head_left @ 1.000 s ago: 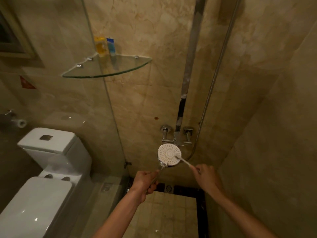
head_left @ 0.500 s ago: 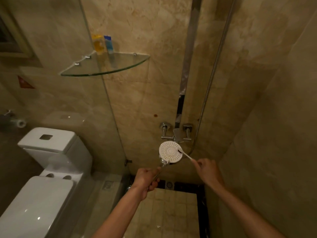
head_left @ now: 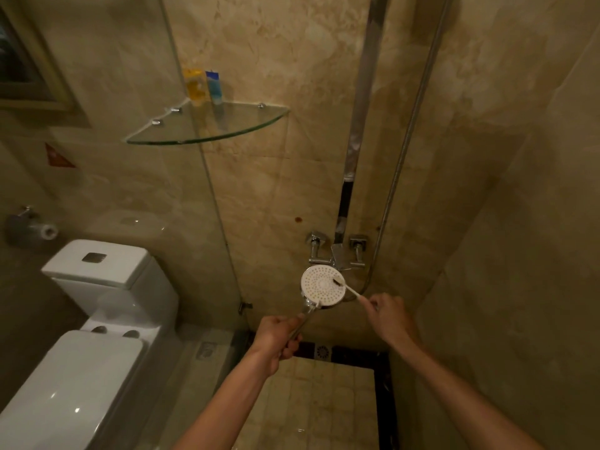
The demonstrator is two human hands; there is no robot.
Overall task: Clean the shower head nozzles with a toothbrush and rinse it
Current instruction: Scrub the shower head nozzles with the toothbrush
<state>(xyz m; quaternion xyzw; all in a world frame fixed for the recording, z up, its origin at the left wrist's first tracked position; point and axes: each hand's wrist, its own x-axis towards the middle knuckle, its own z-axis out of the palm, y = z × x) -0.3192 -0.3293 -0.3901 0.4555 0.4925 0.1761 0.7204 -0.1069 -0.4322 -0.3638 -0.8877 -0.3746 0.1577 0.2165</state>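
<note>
The round white shower head faces me in front of the wall tap, its chrome handle running down into my left hand, which grips it. My right hand pinches the end of a white toothbrush. The dark bristle end lies on the upper right part of the nozzle face. A metal hose runs from the head up the wall.
Chrome mixer tap and riser pipe are on the tiled wall behind. A glass corner shelf holds two small bottles. A glass partition separates the white toilet on the left. A floor drain lies below.
Both hands and the shower head have risen a little towards the tap. The brush head has moved from the lower right of the nozzle face to its upper right.
</note>
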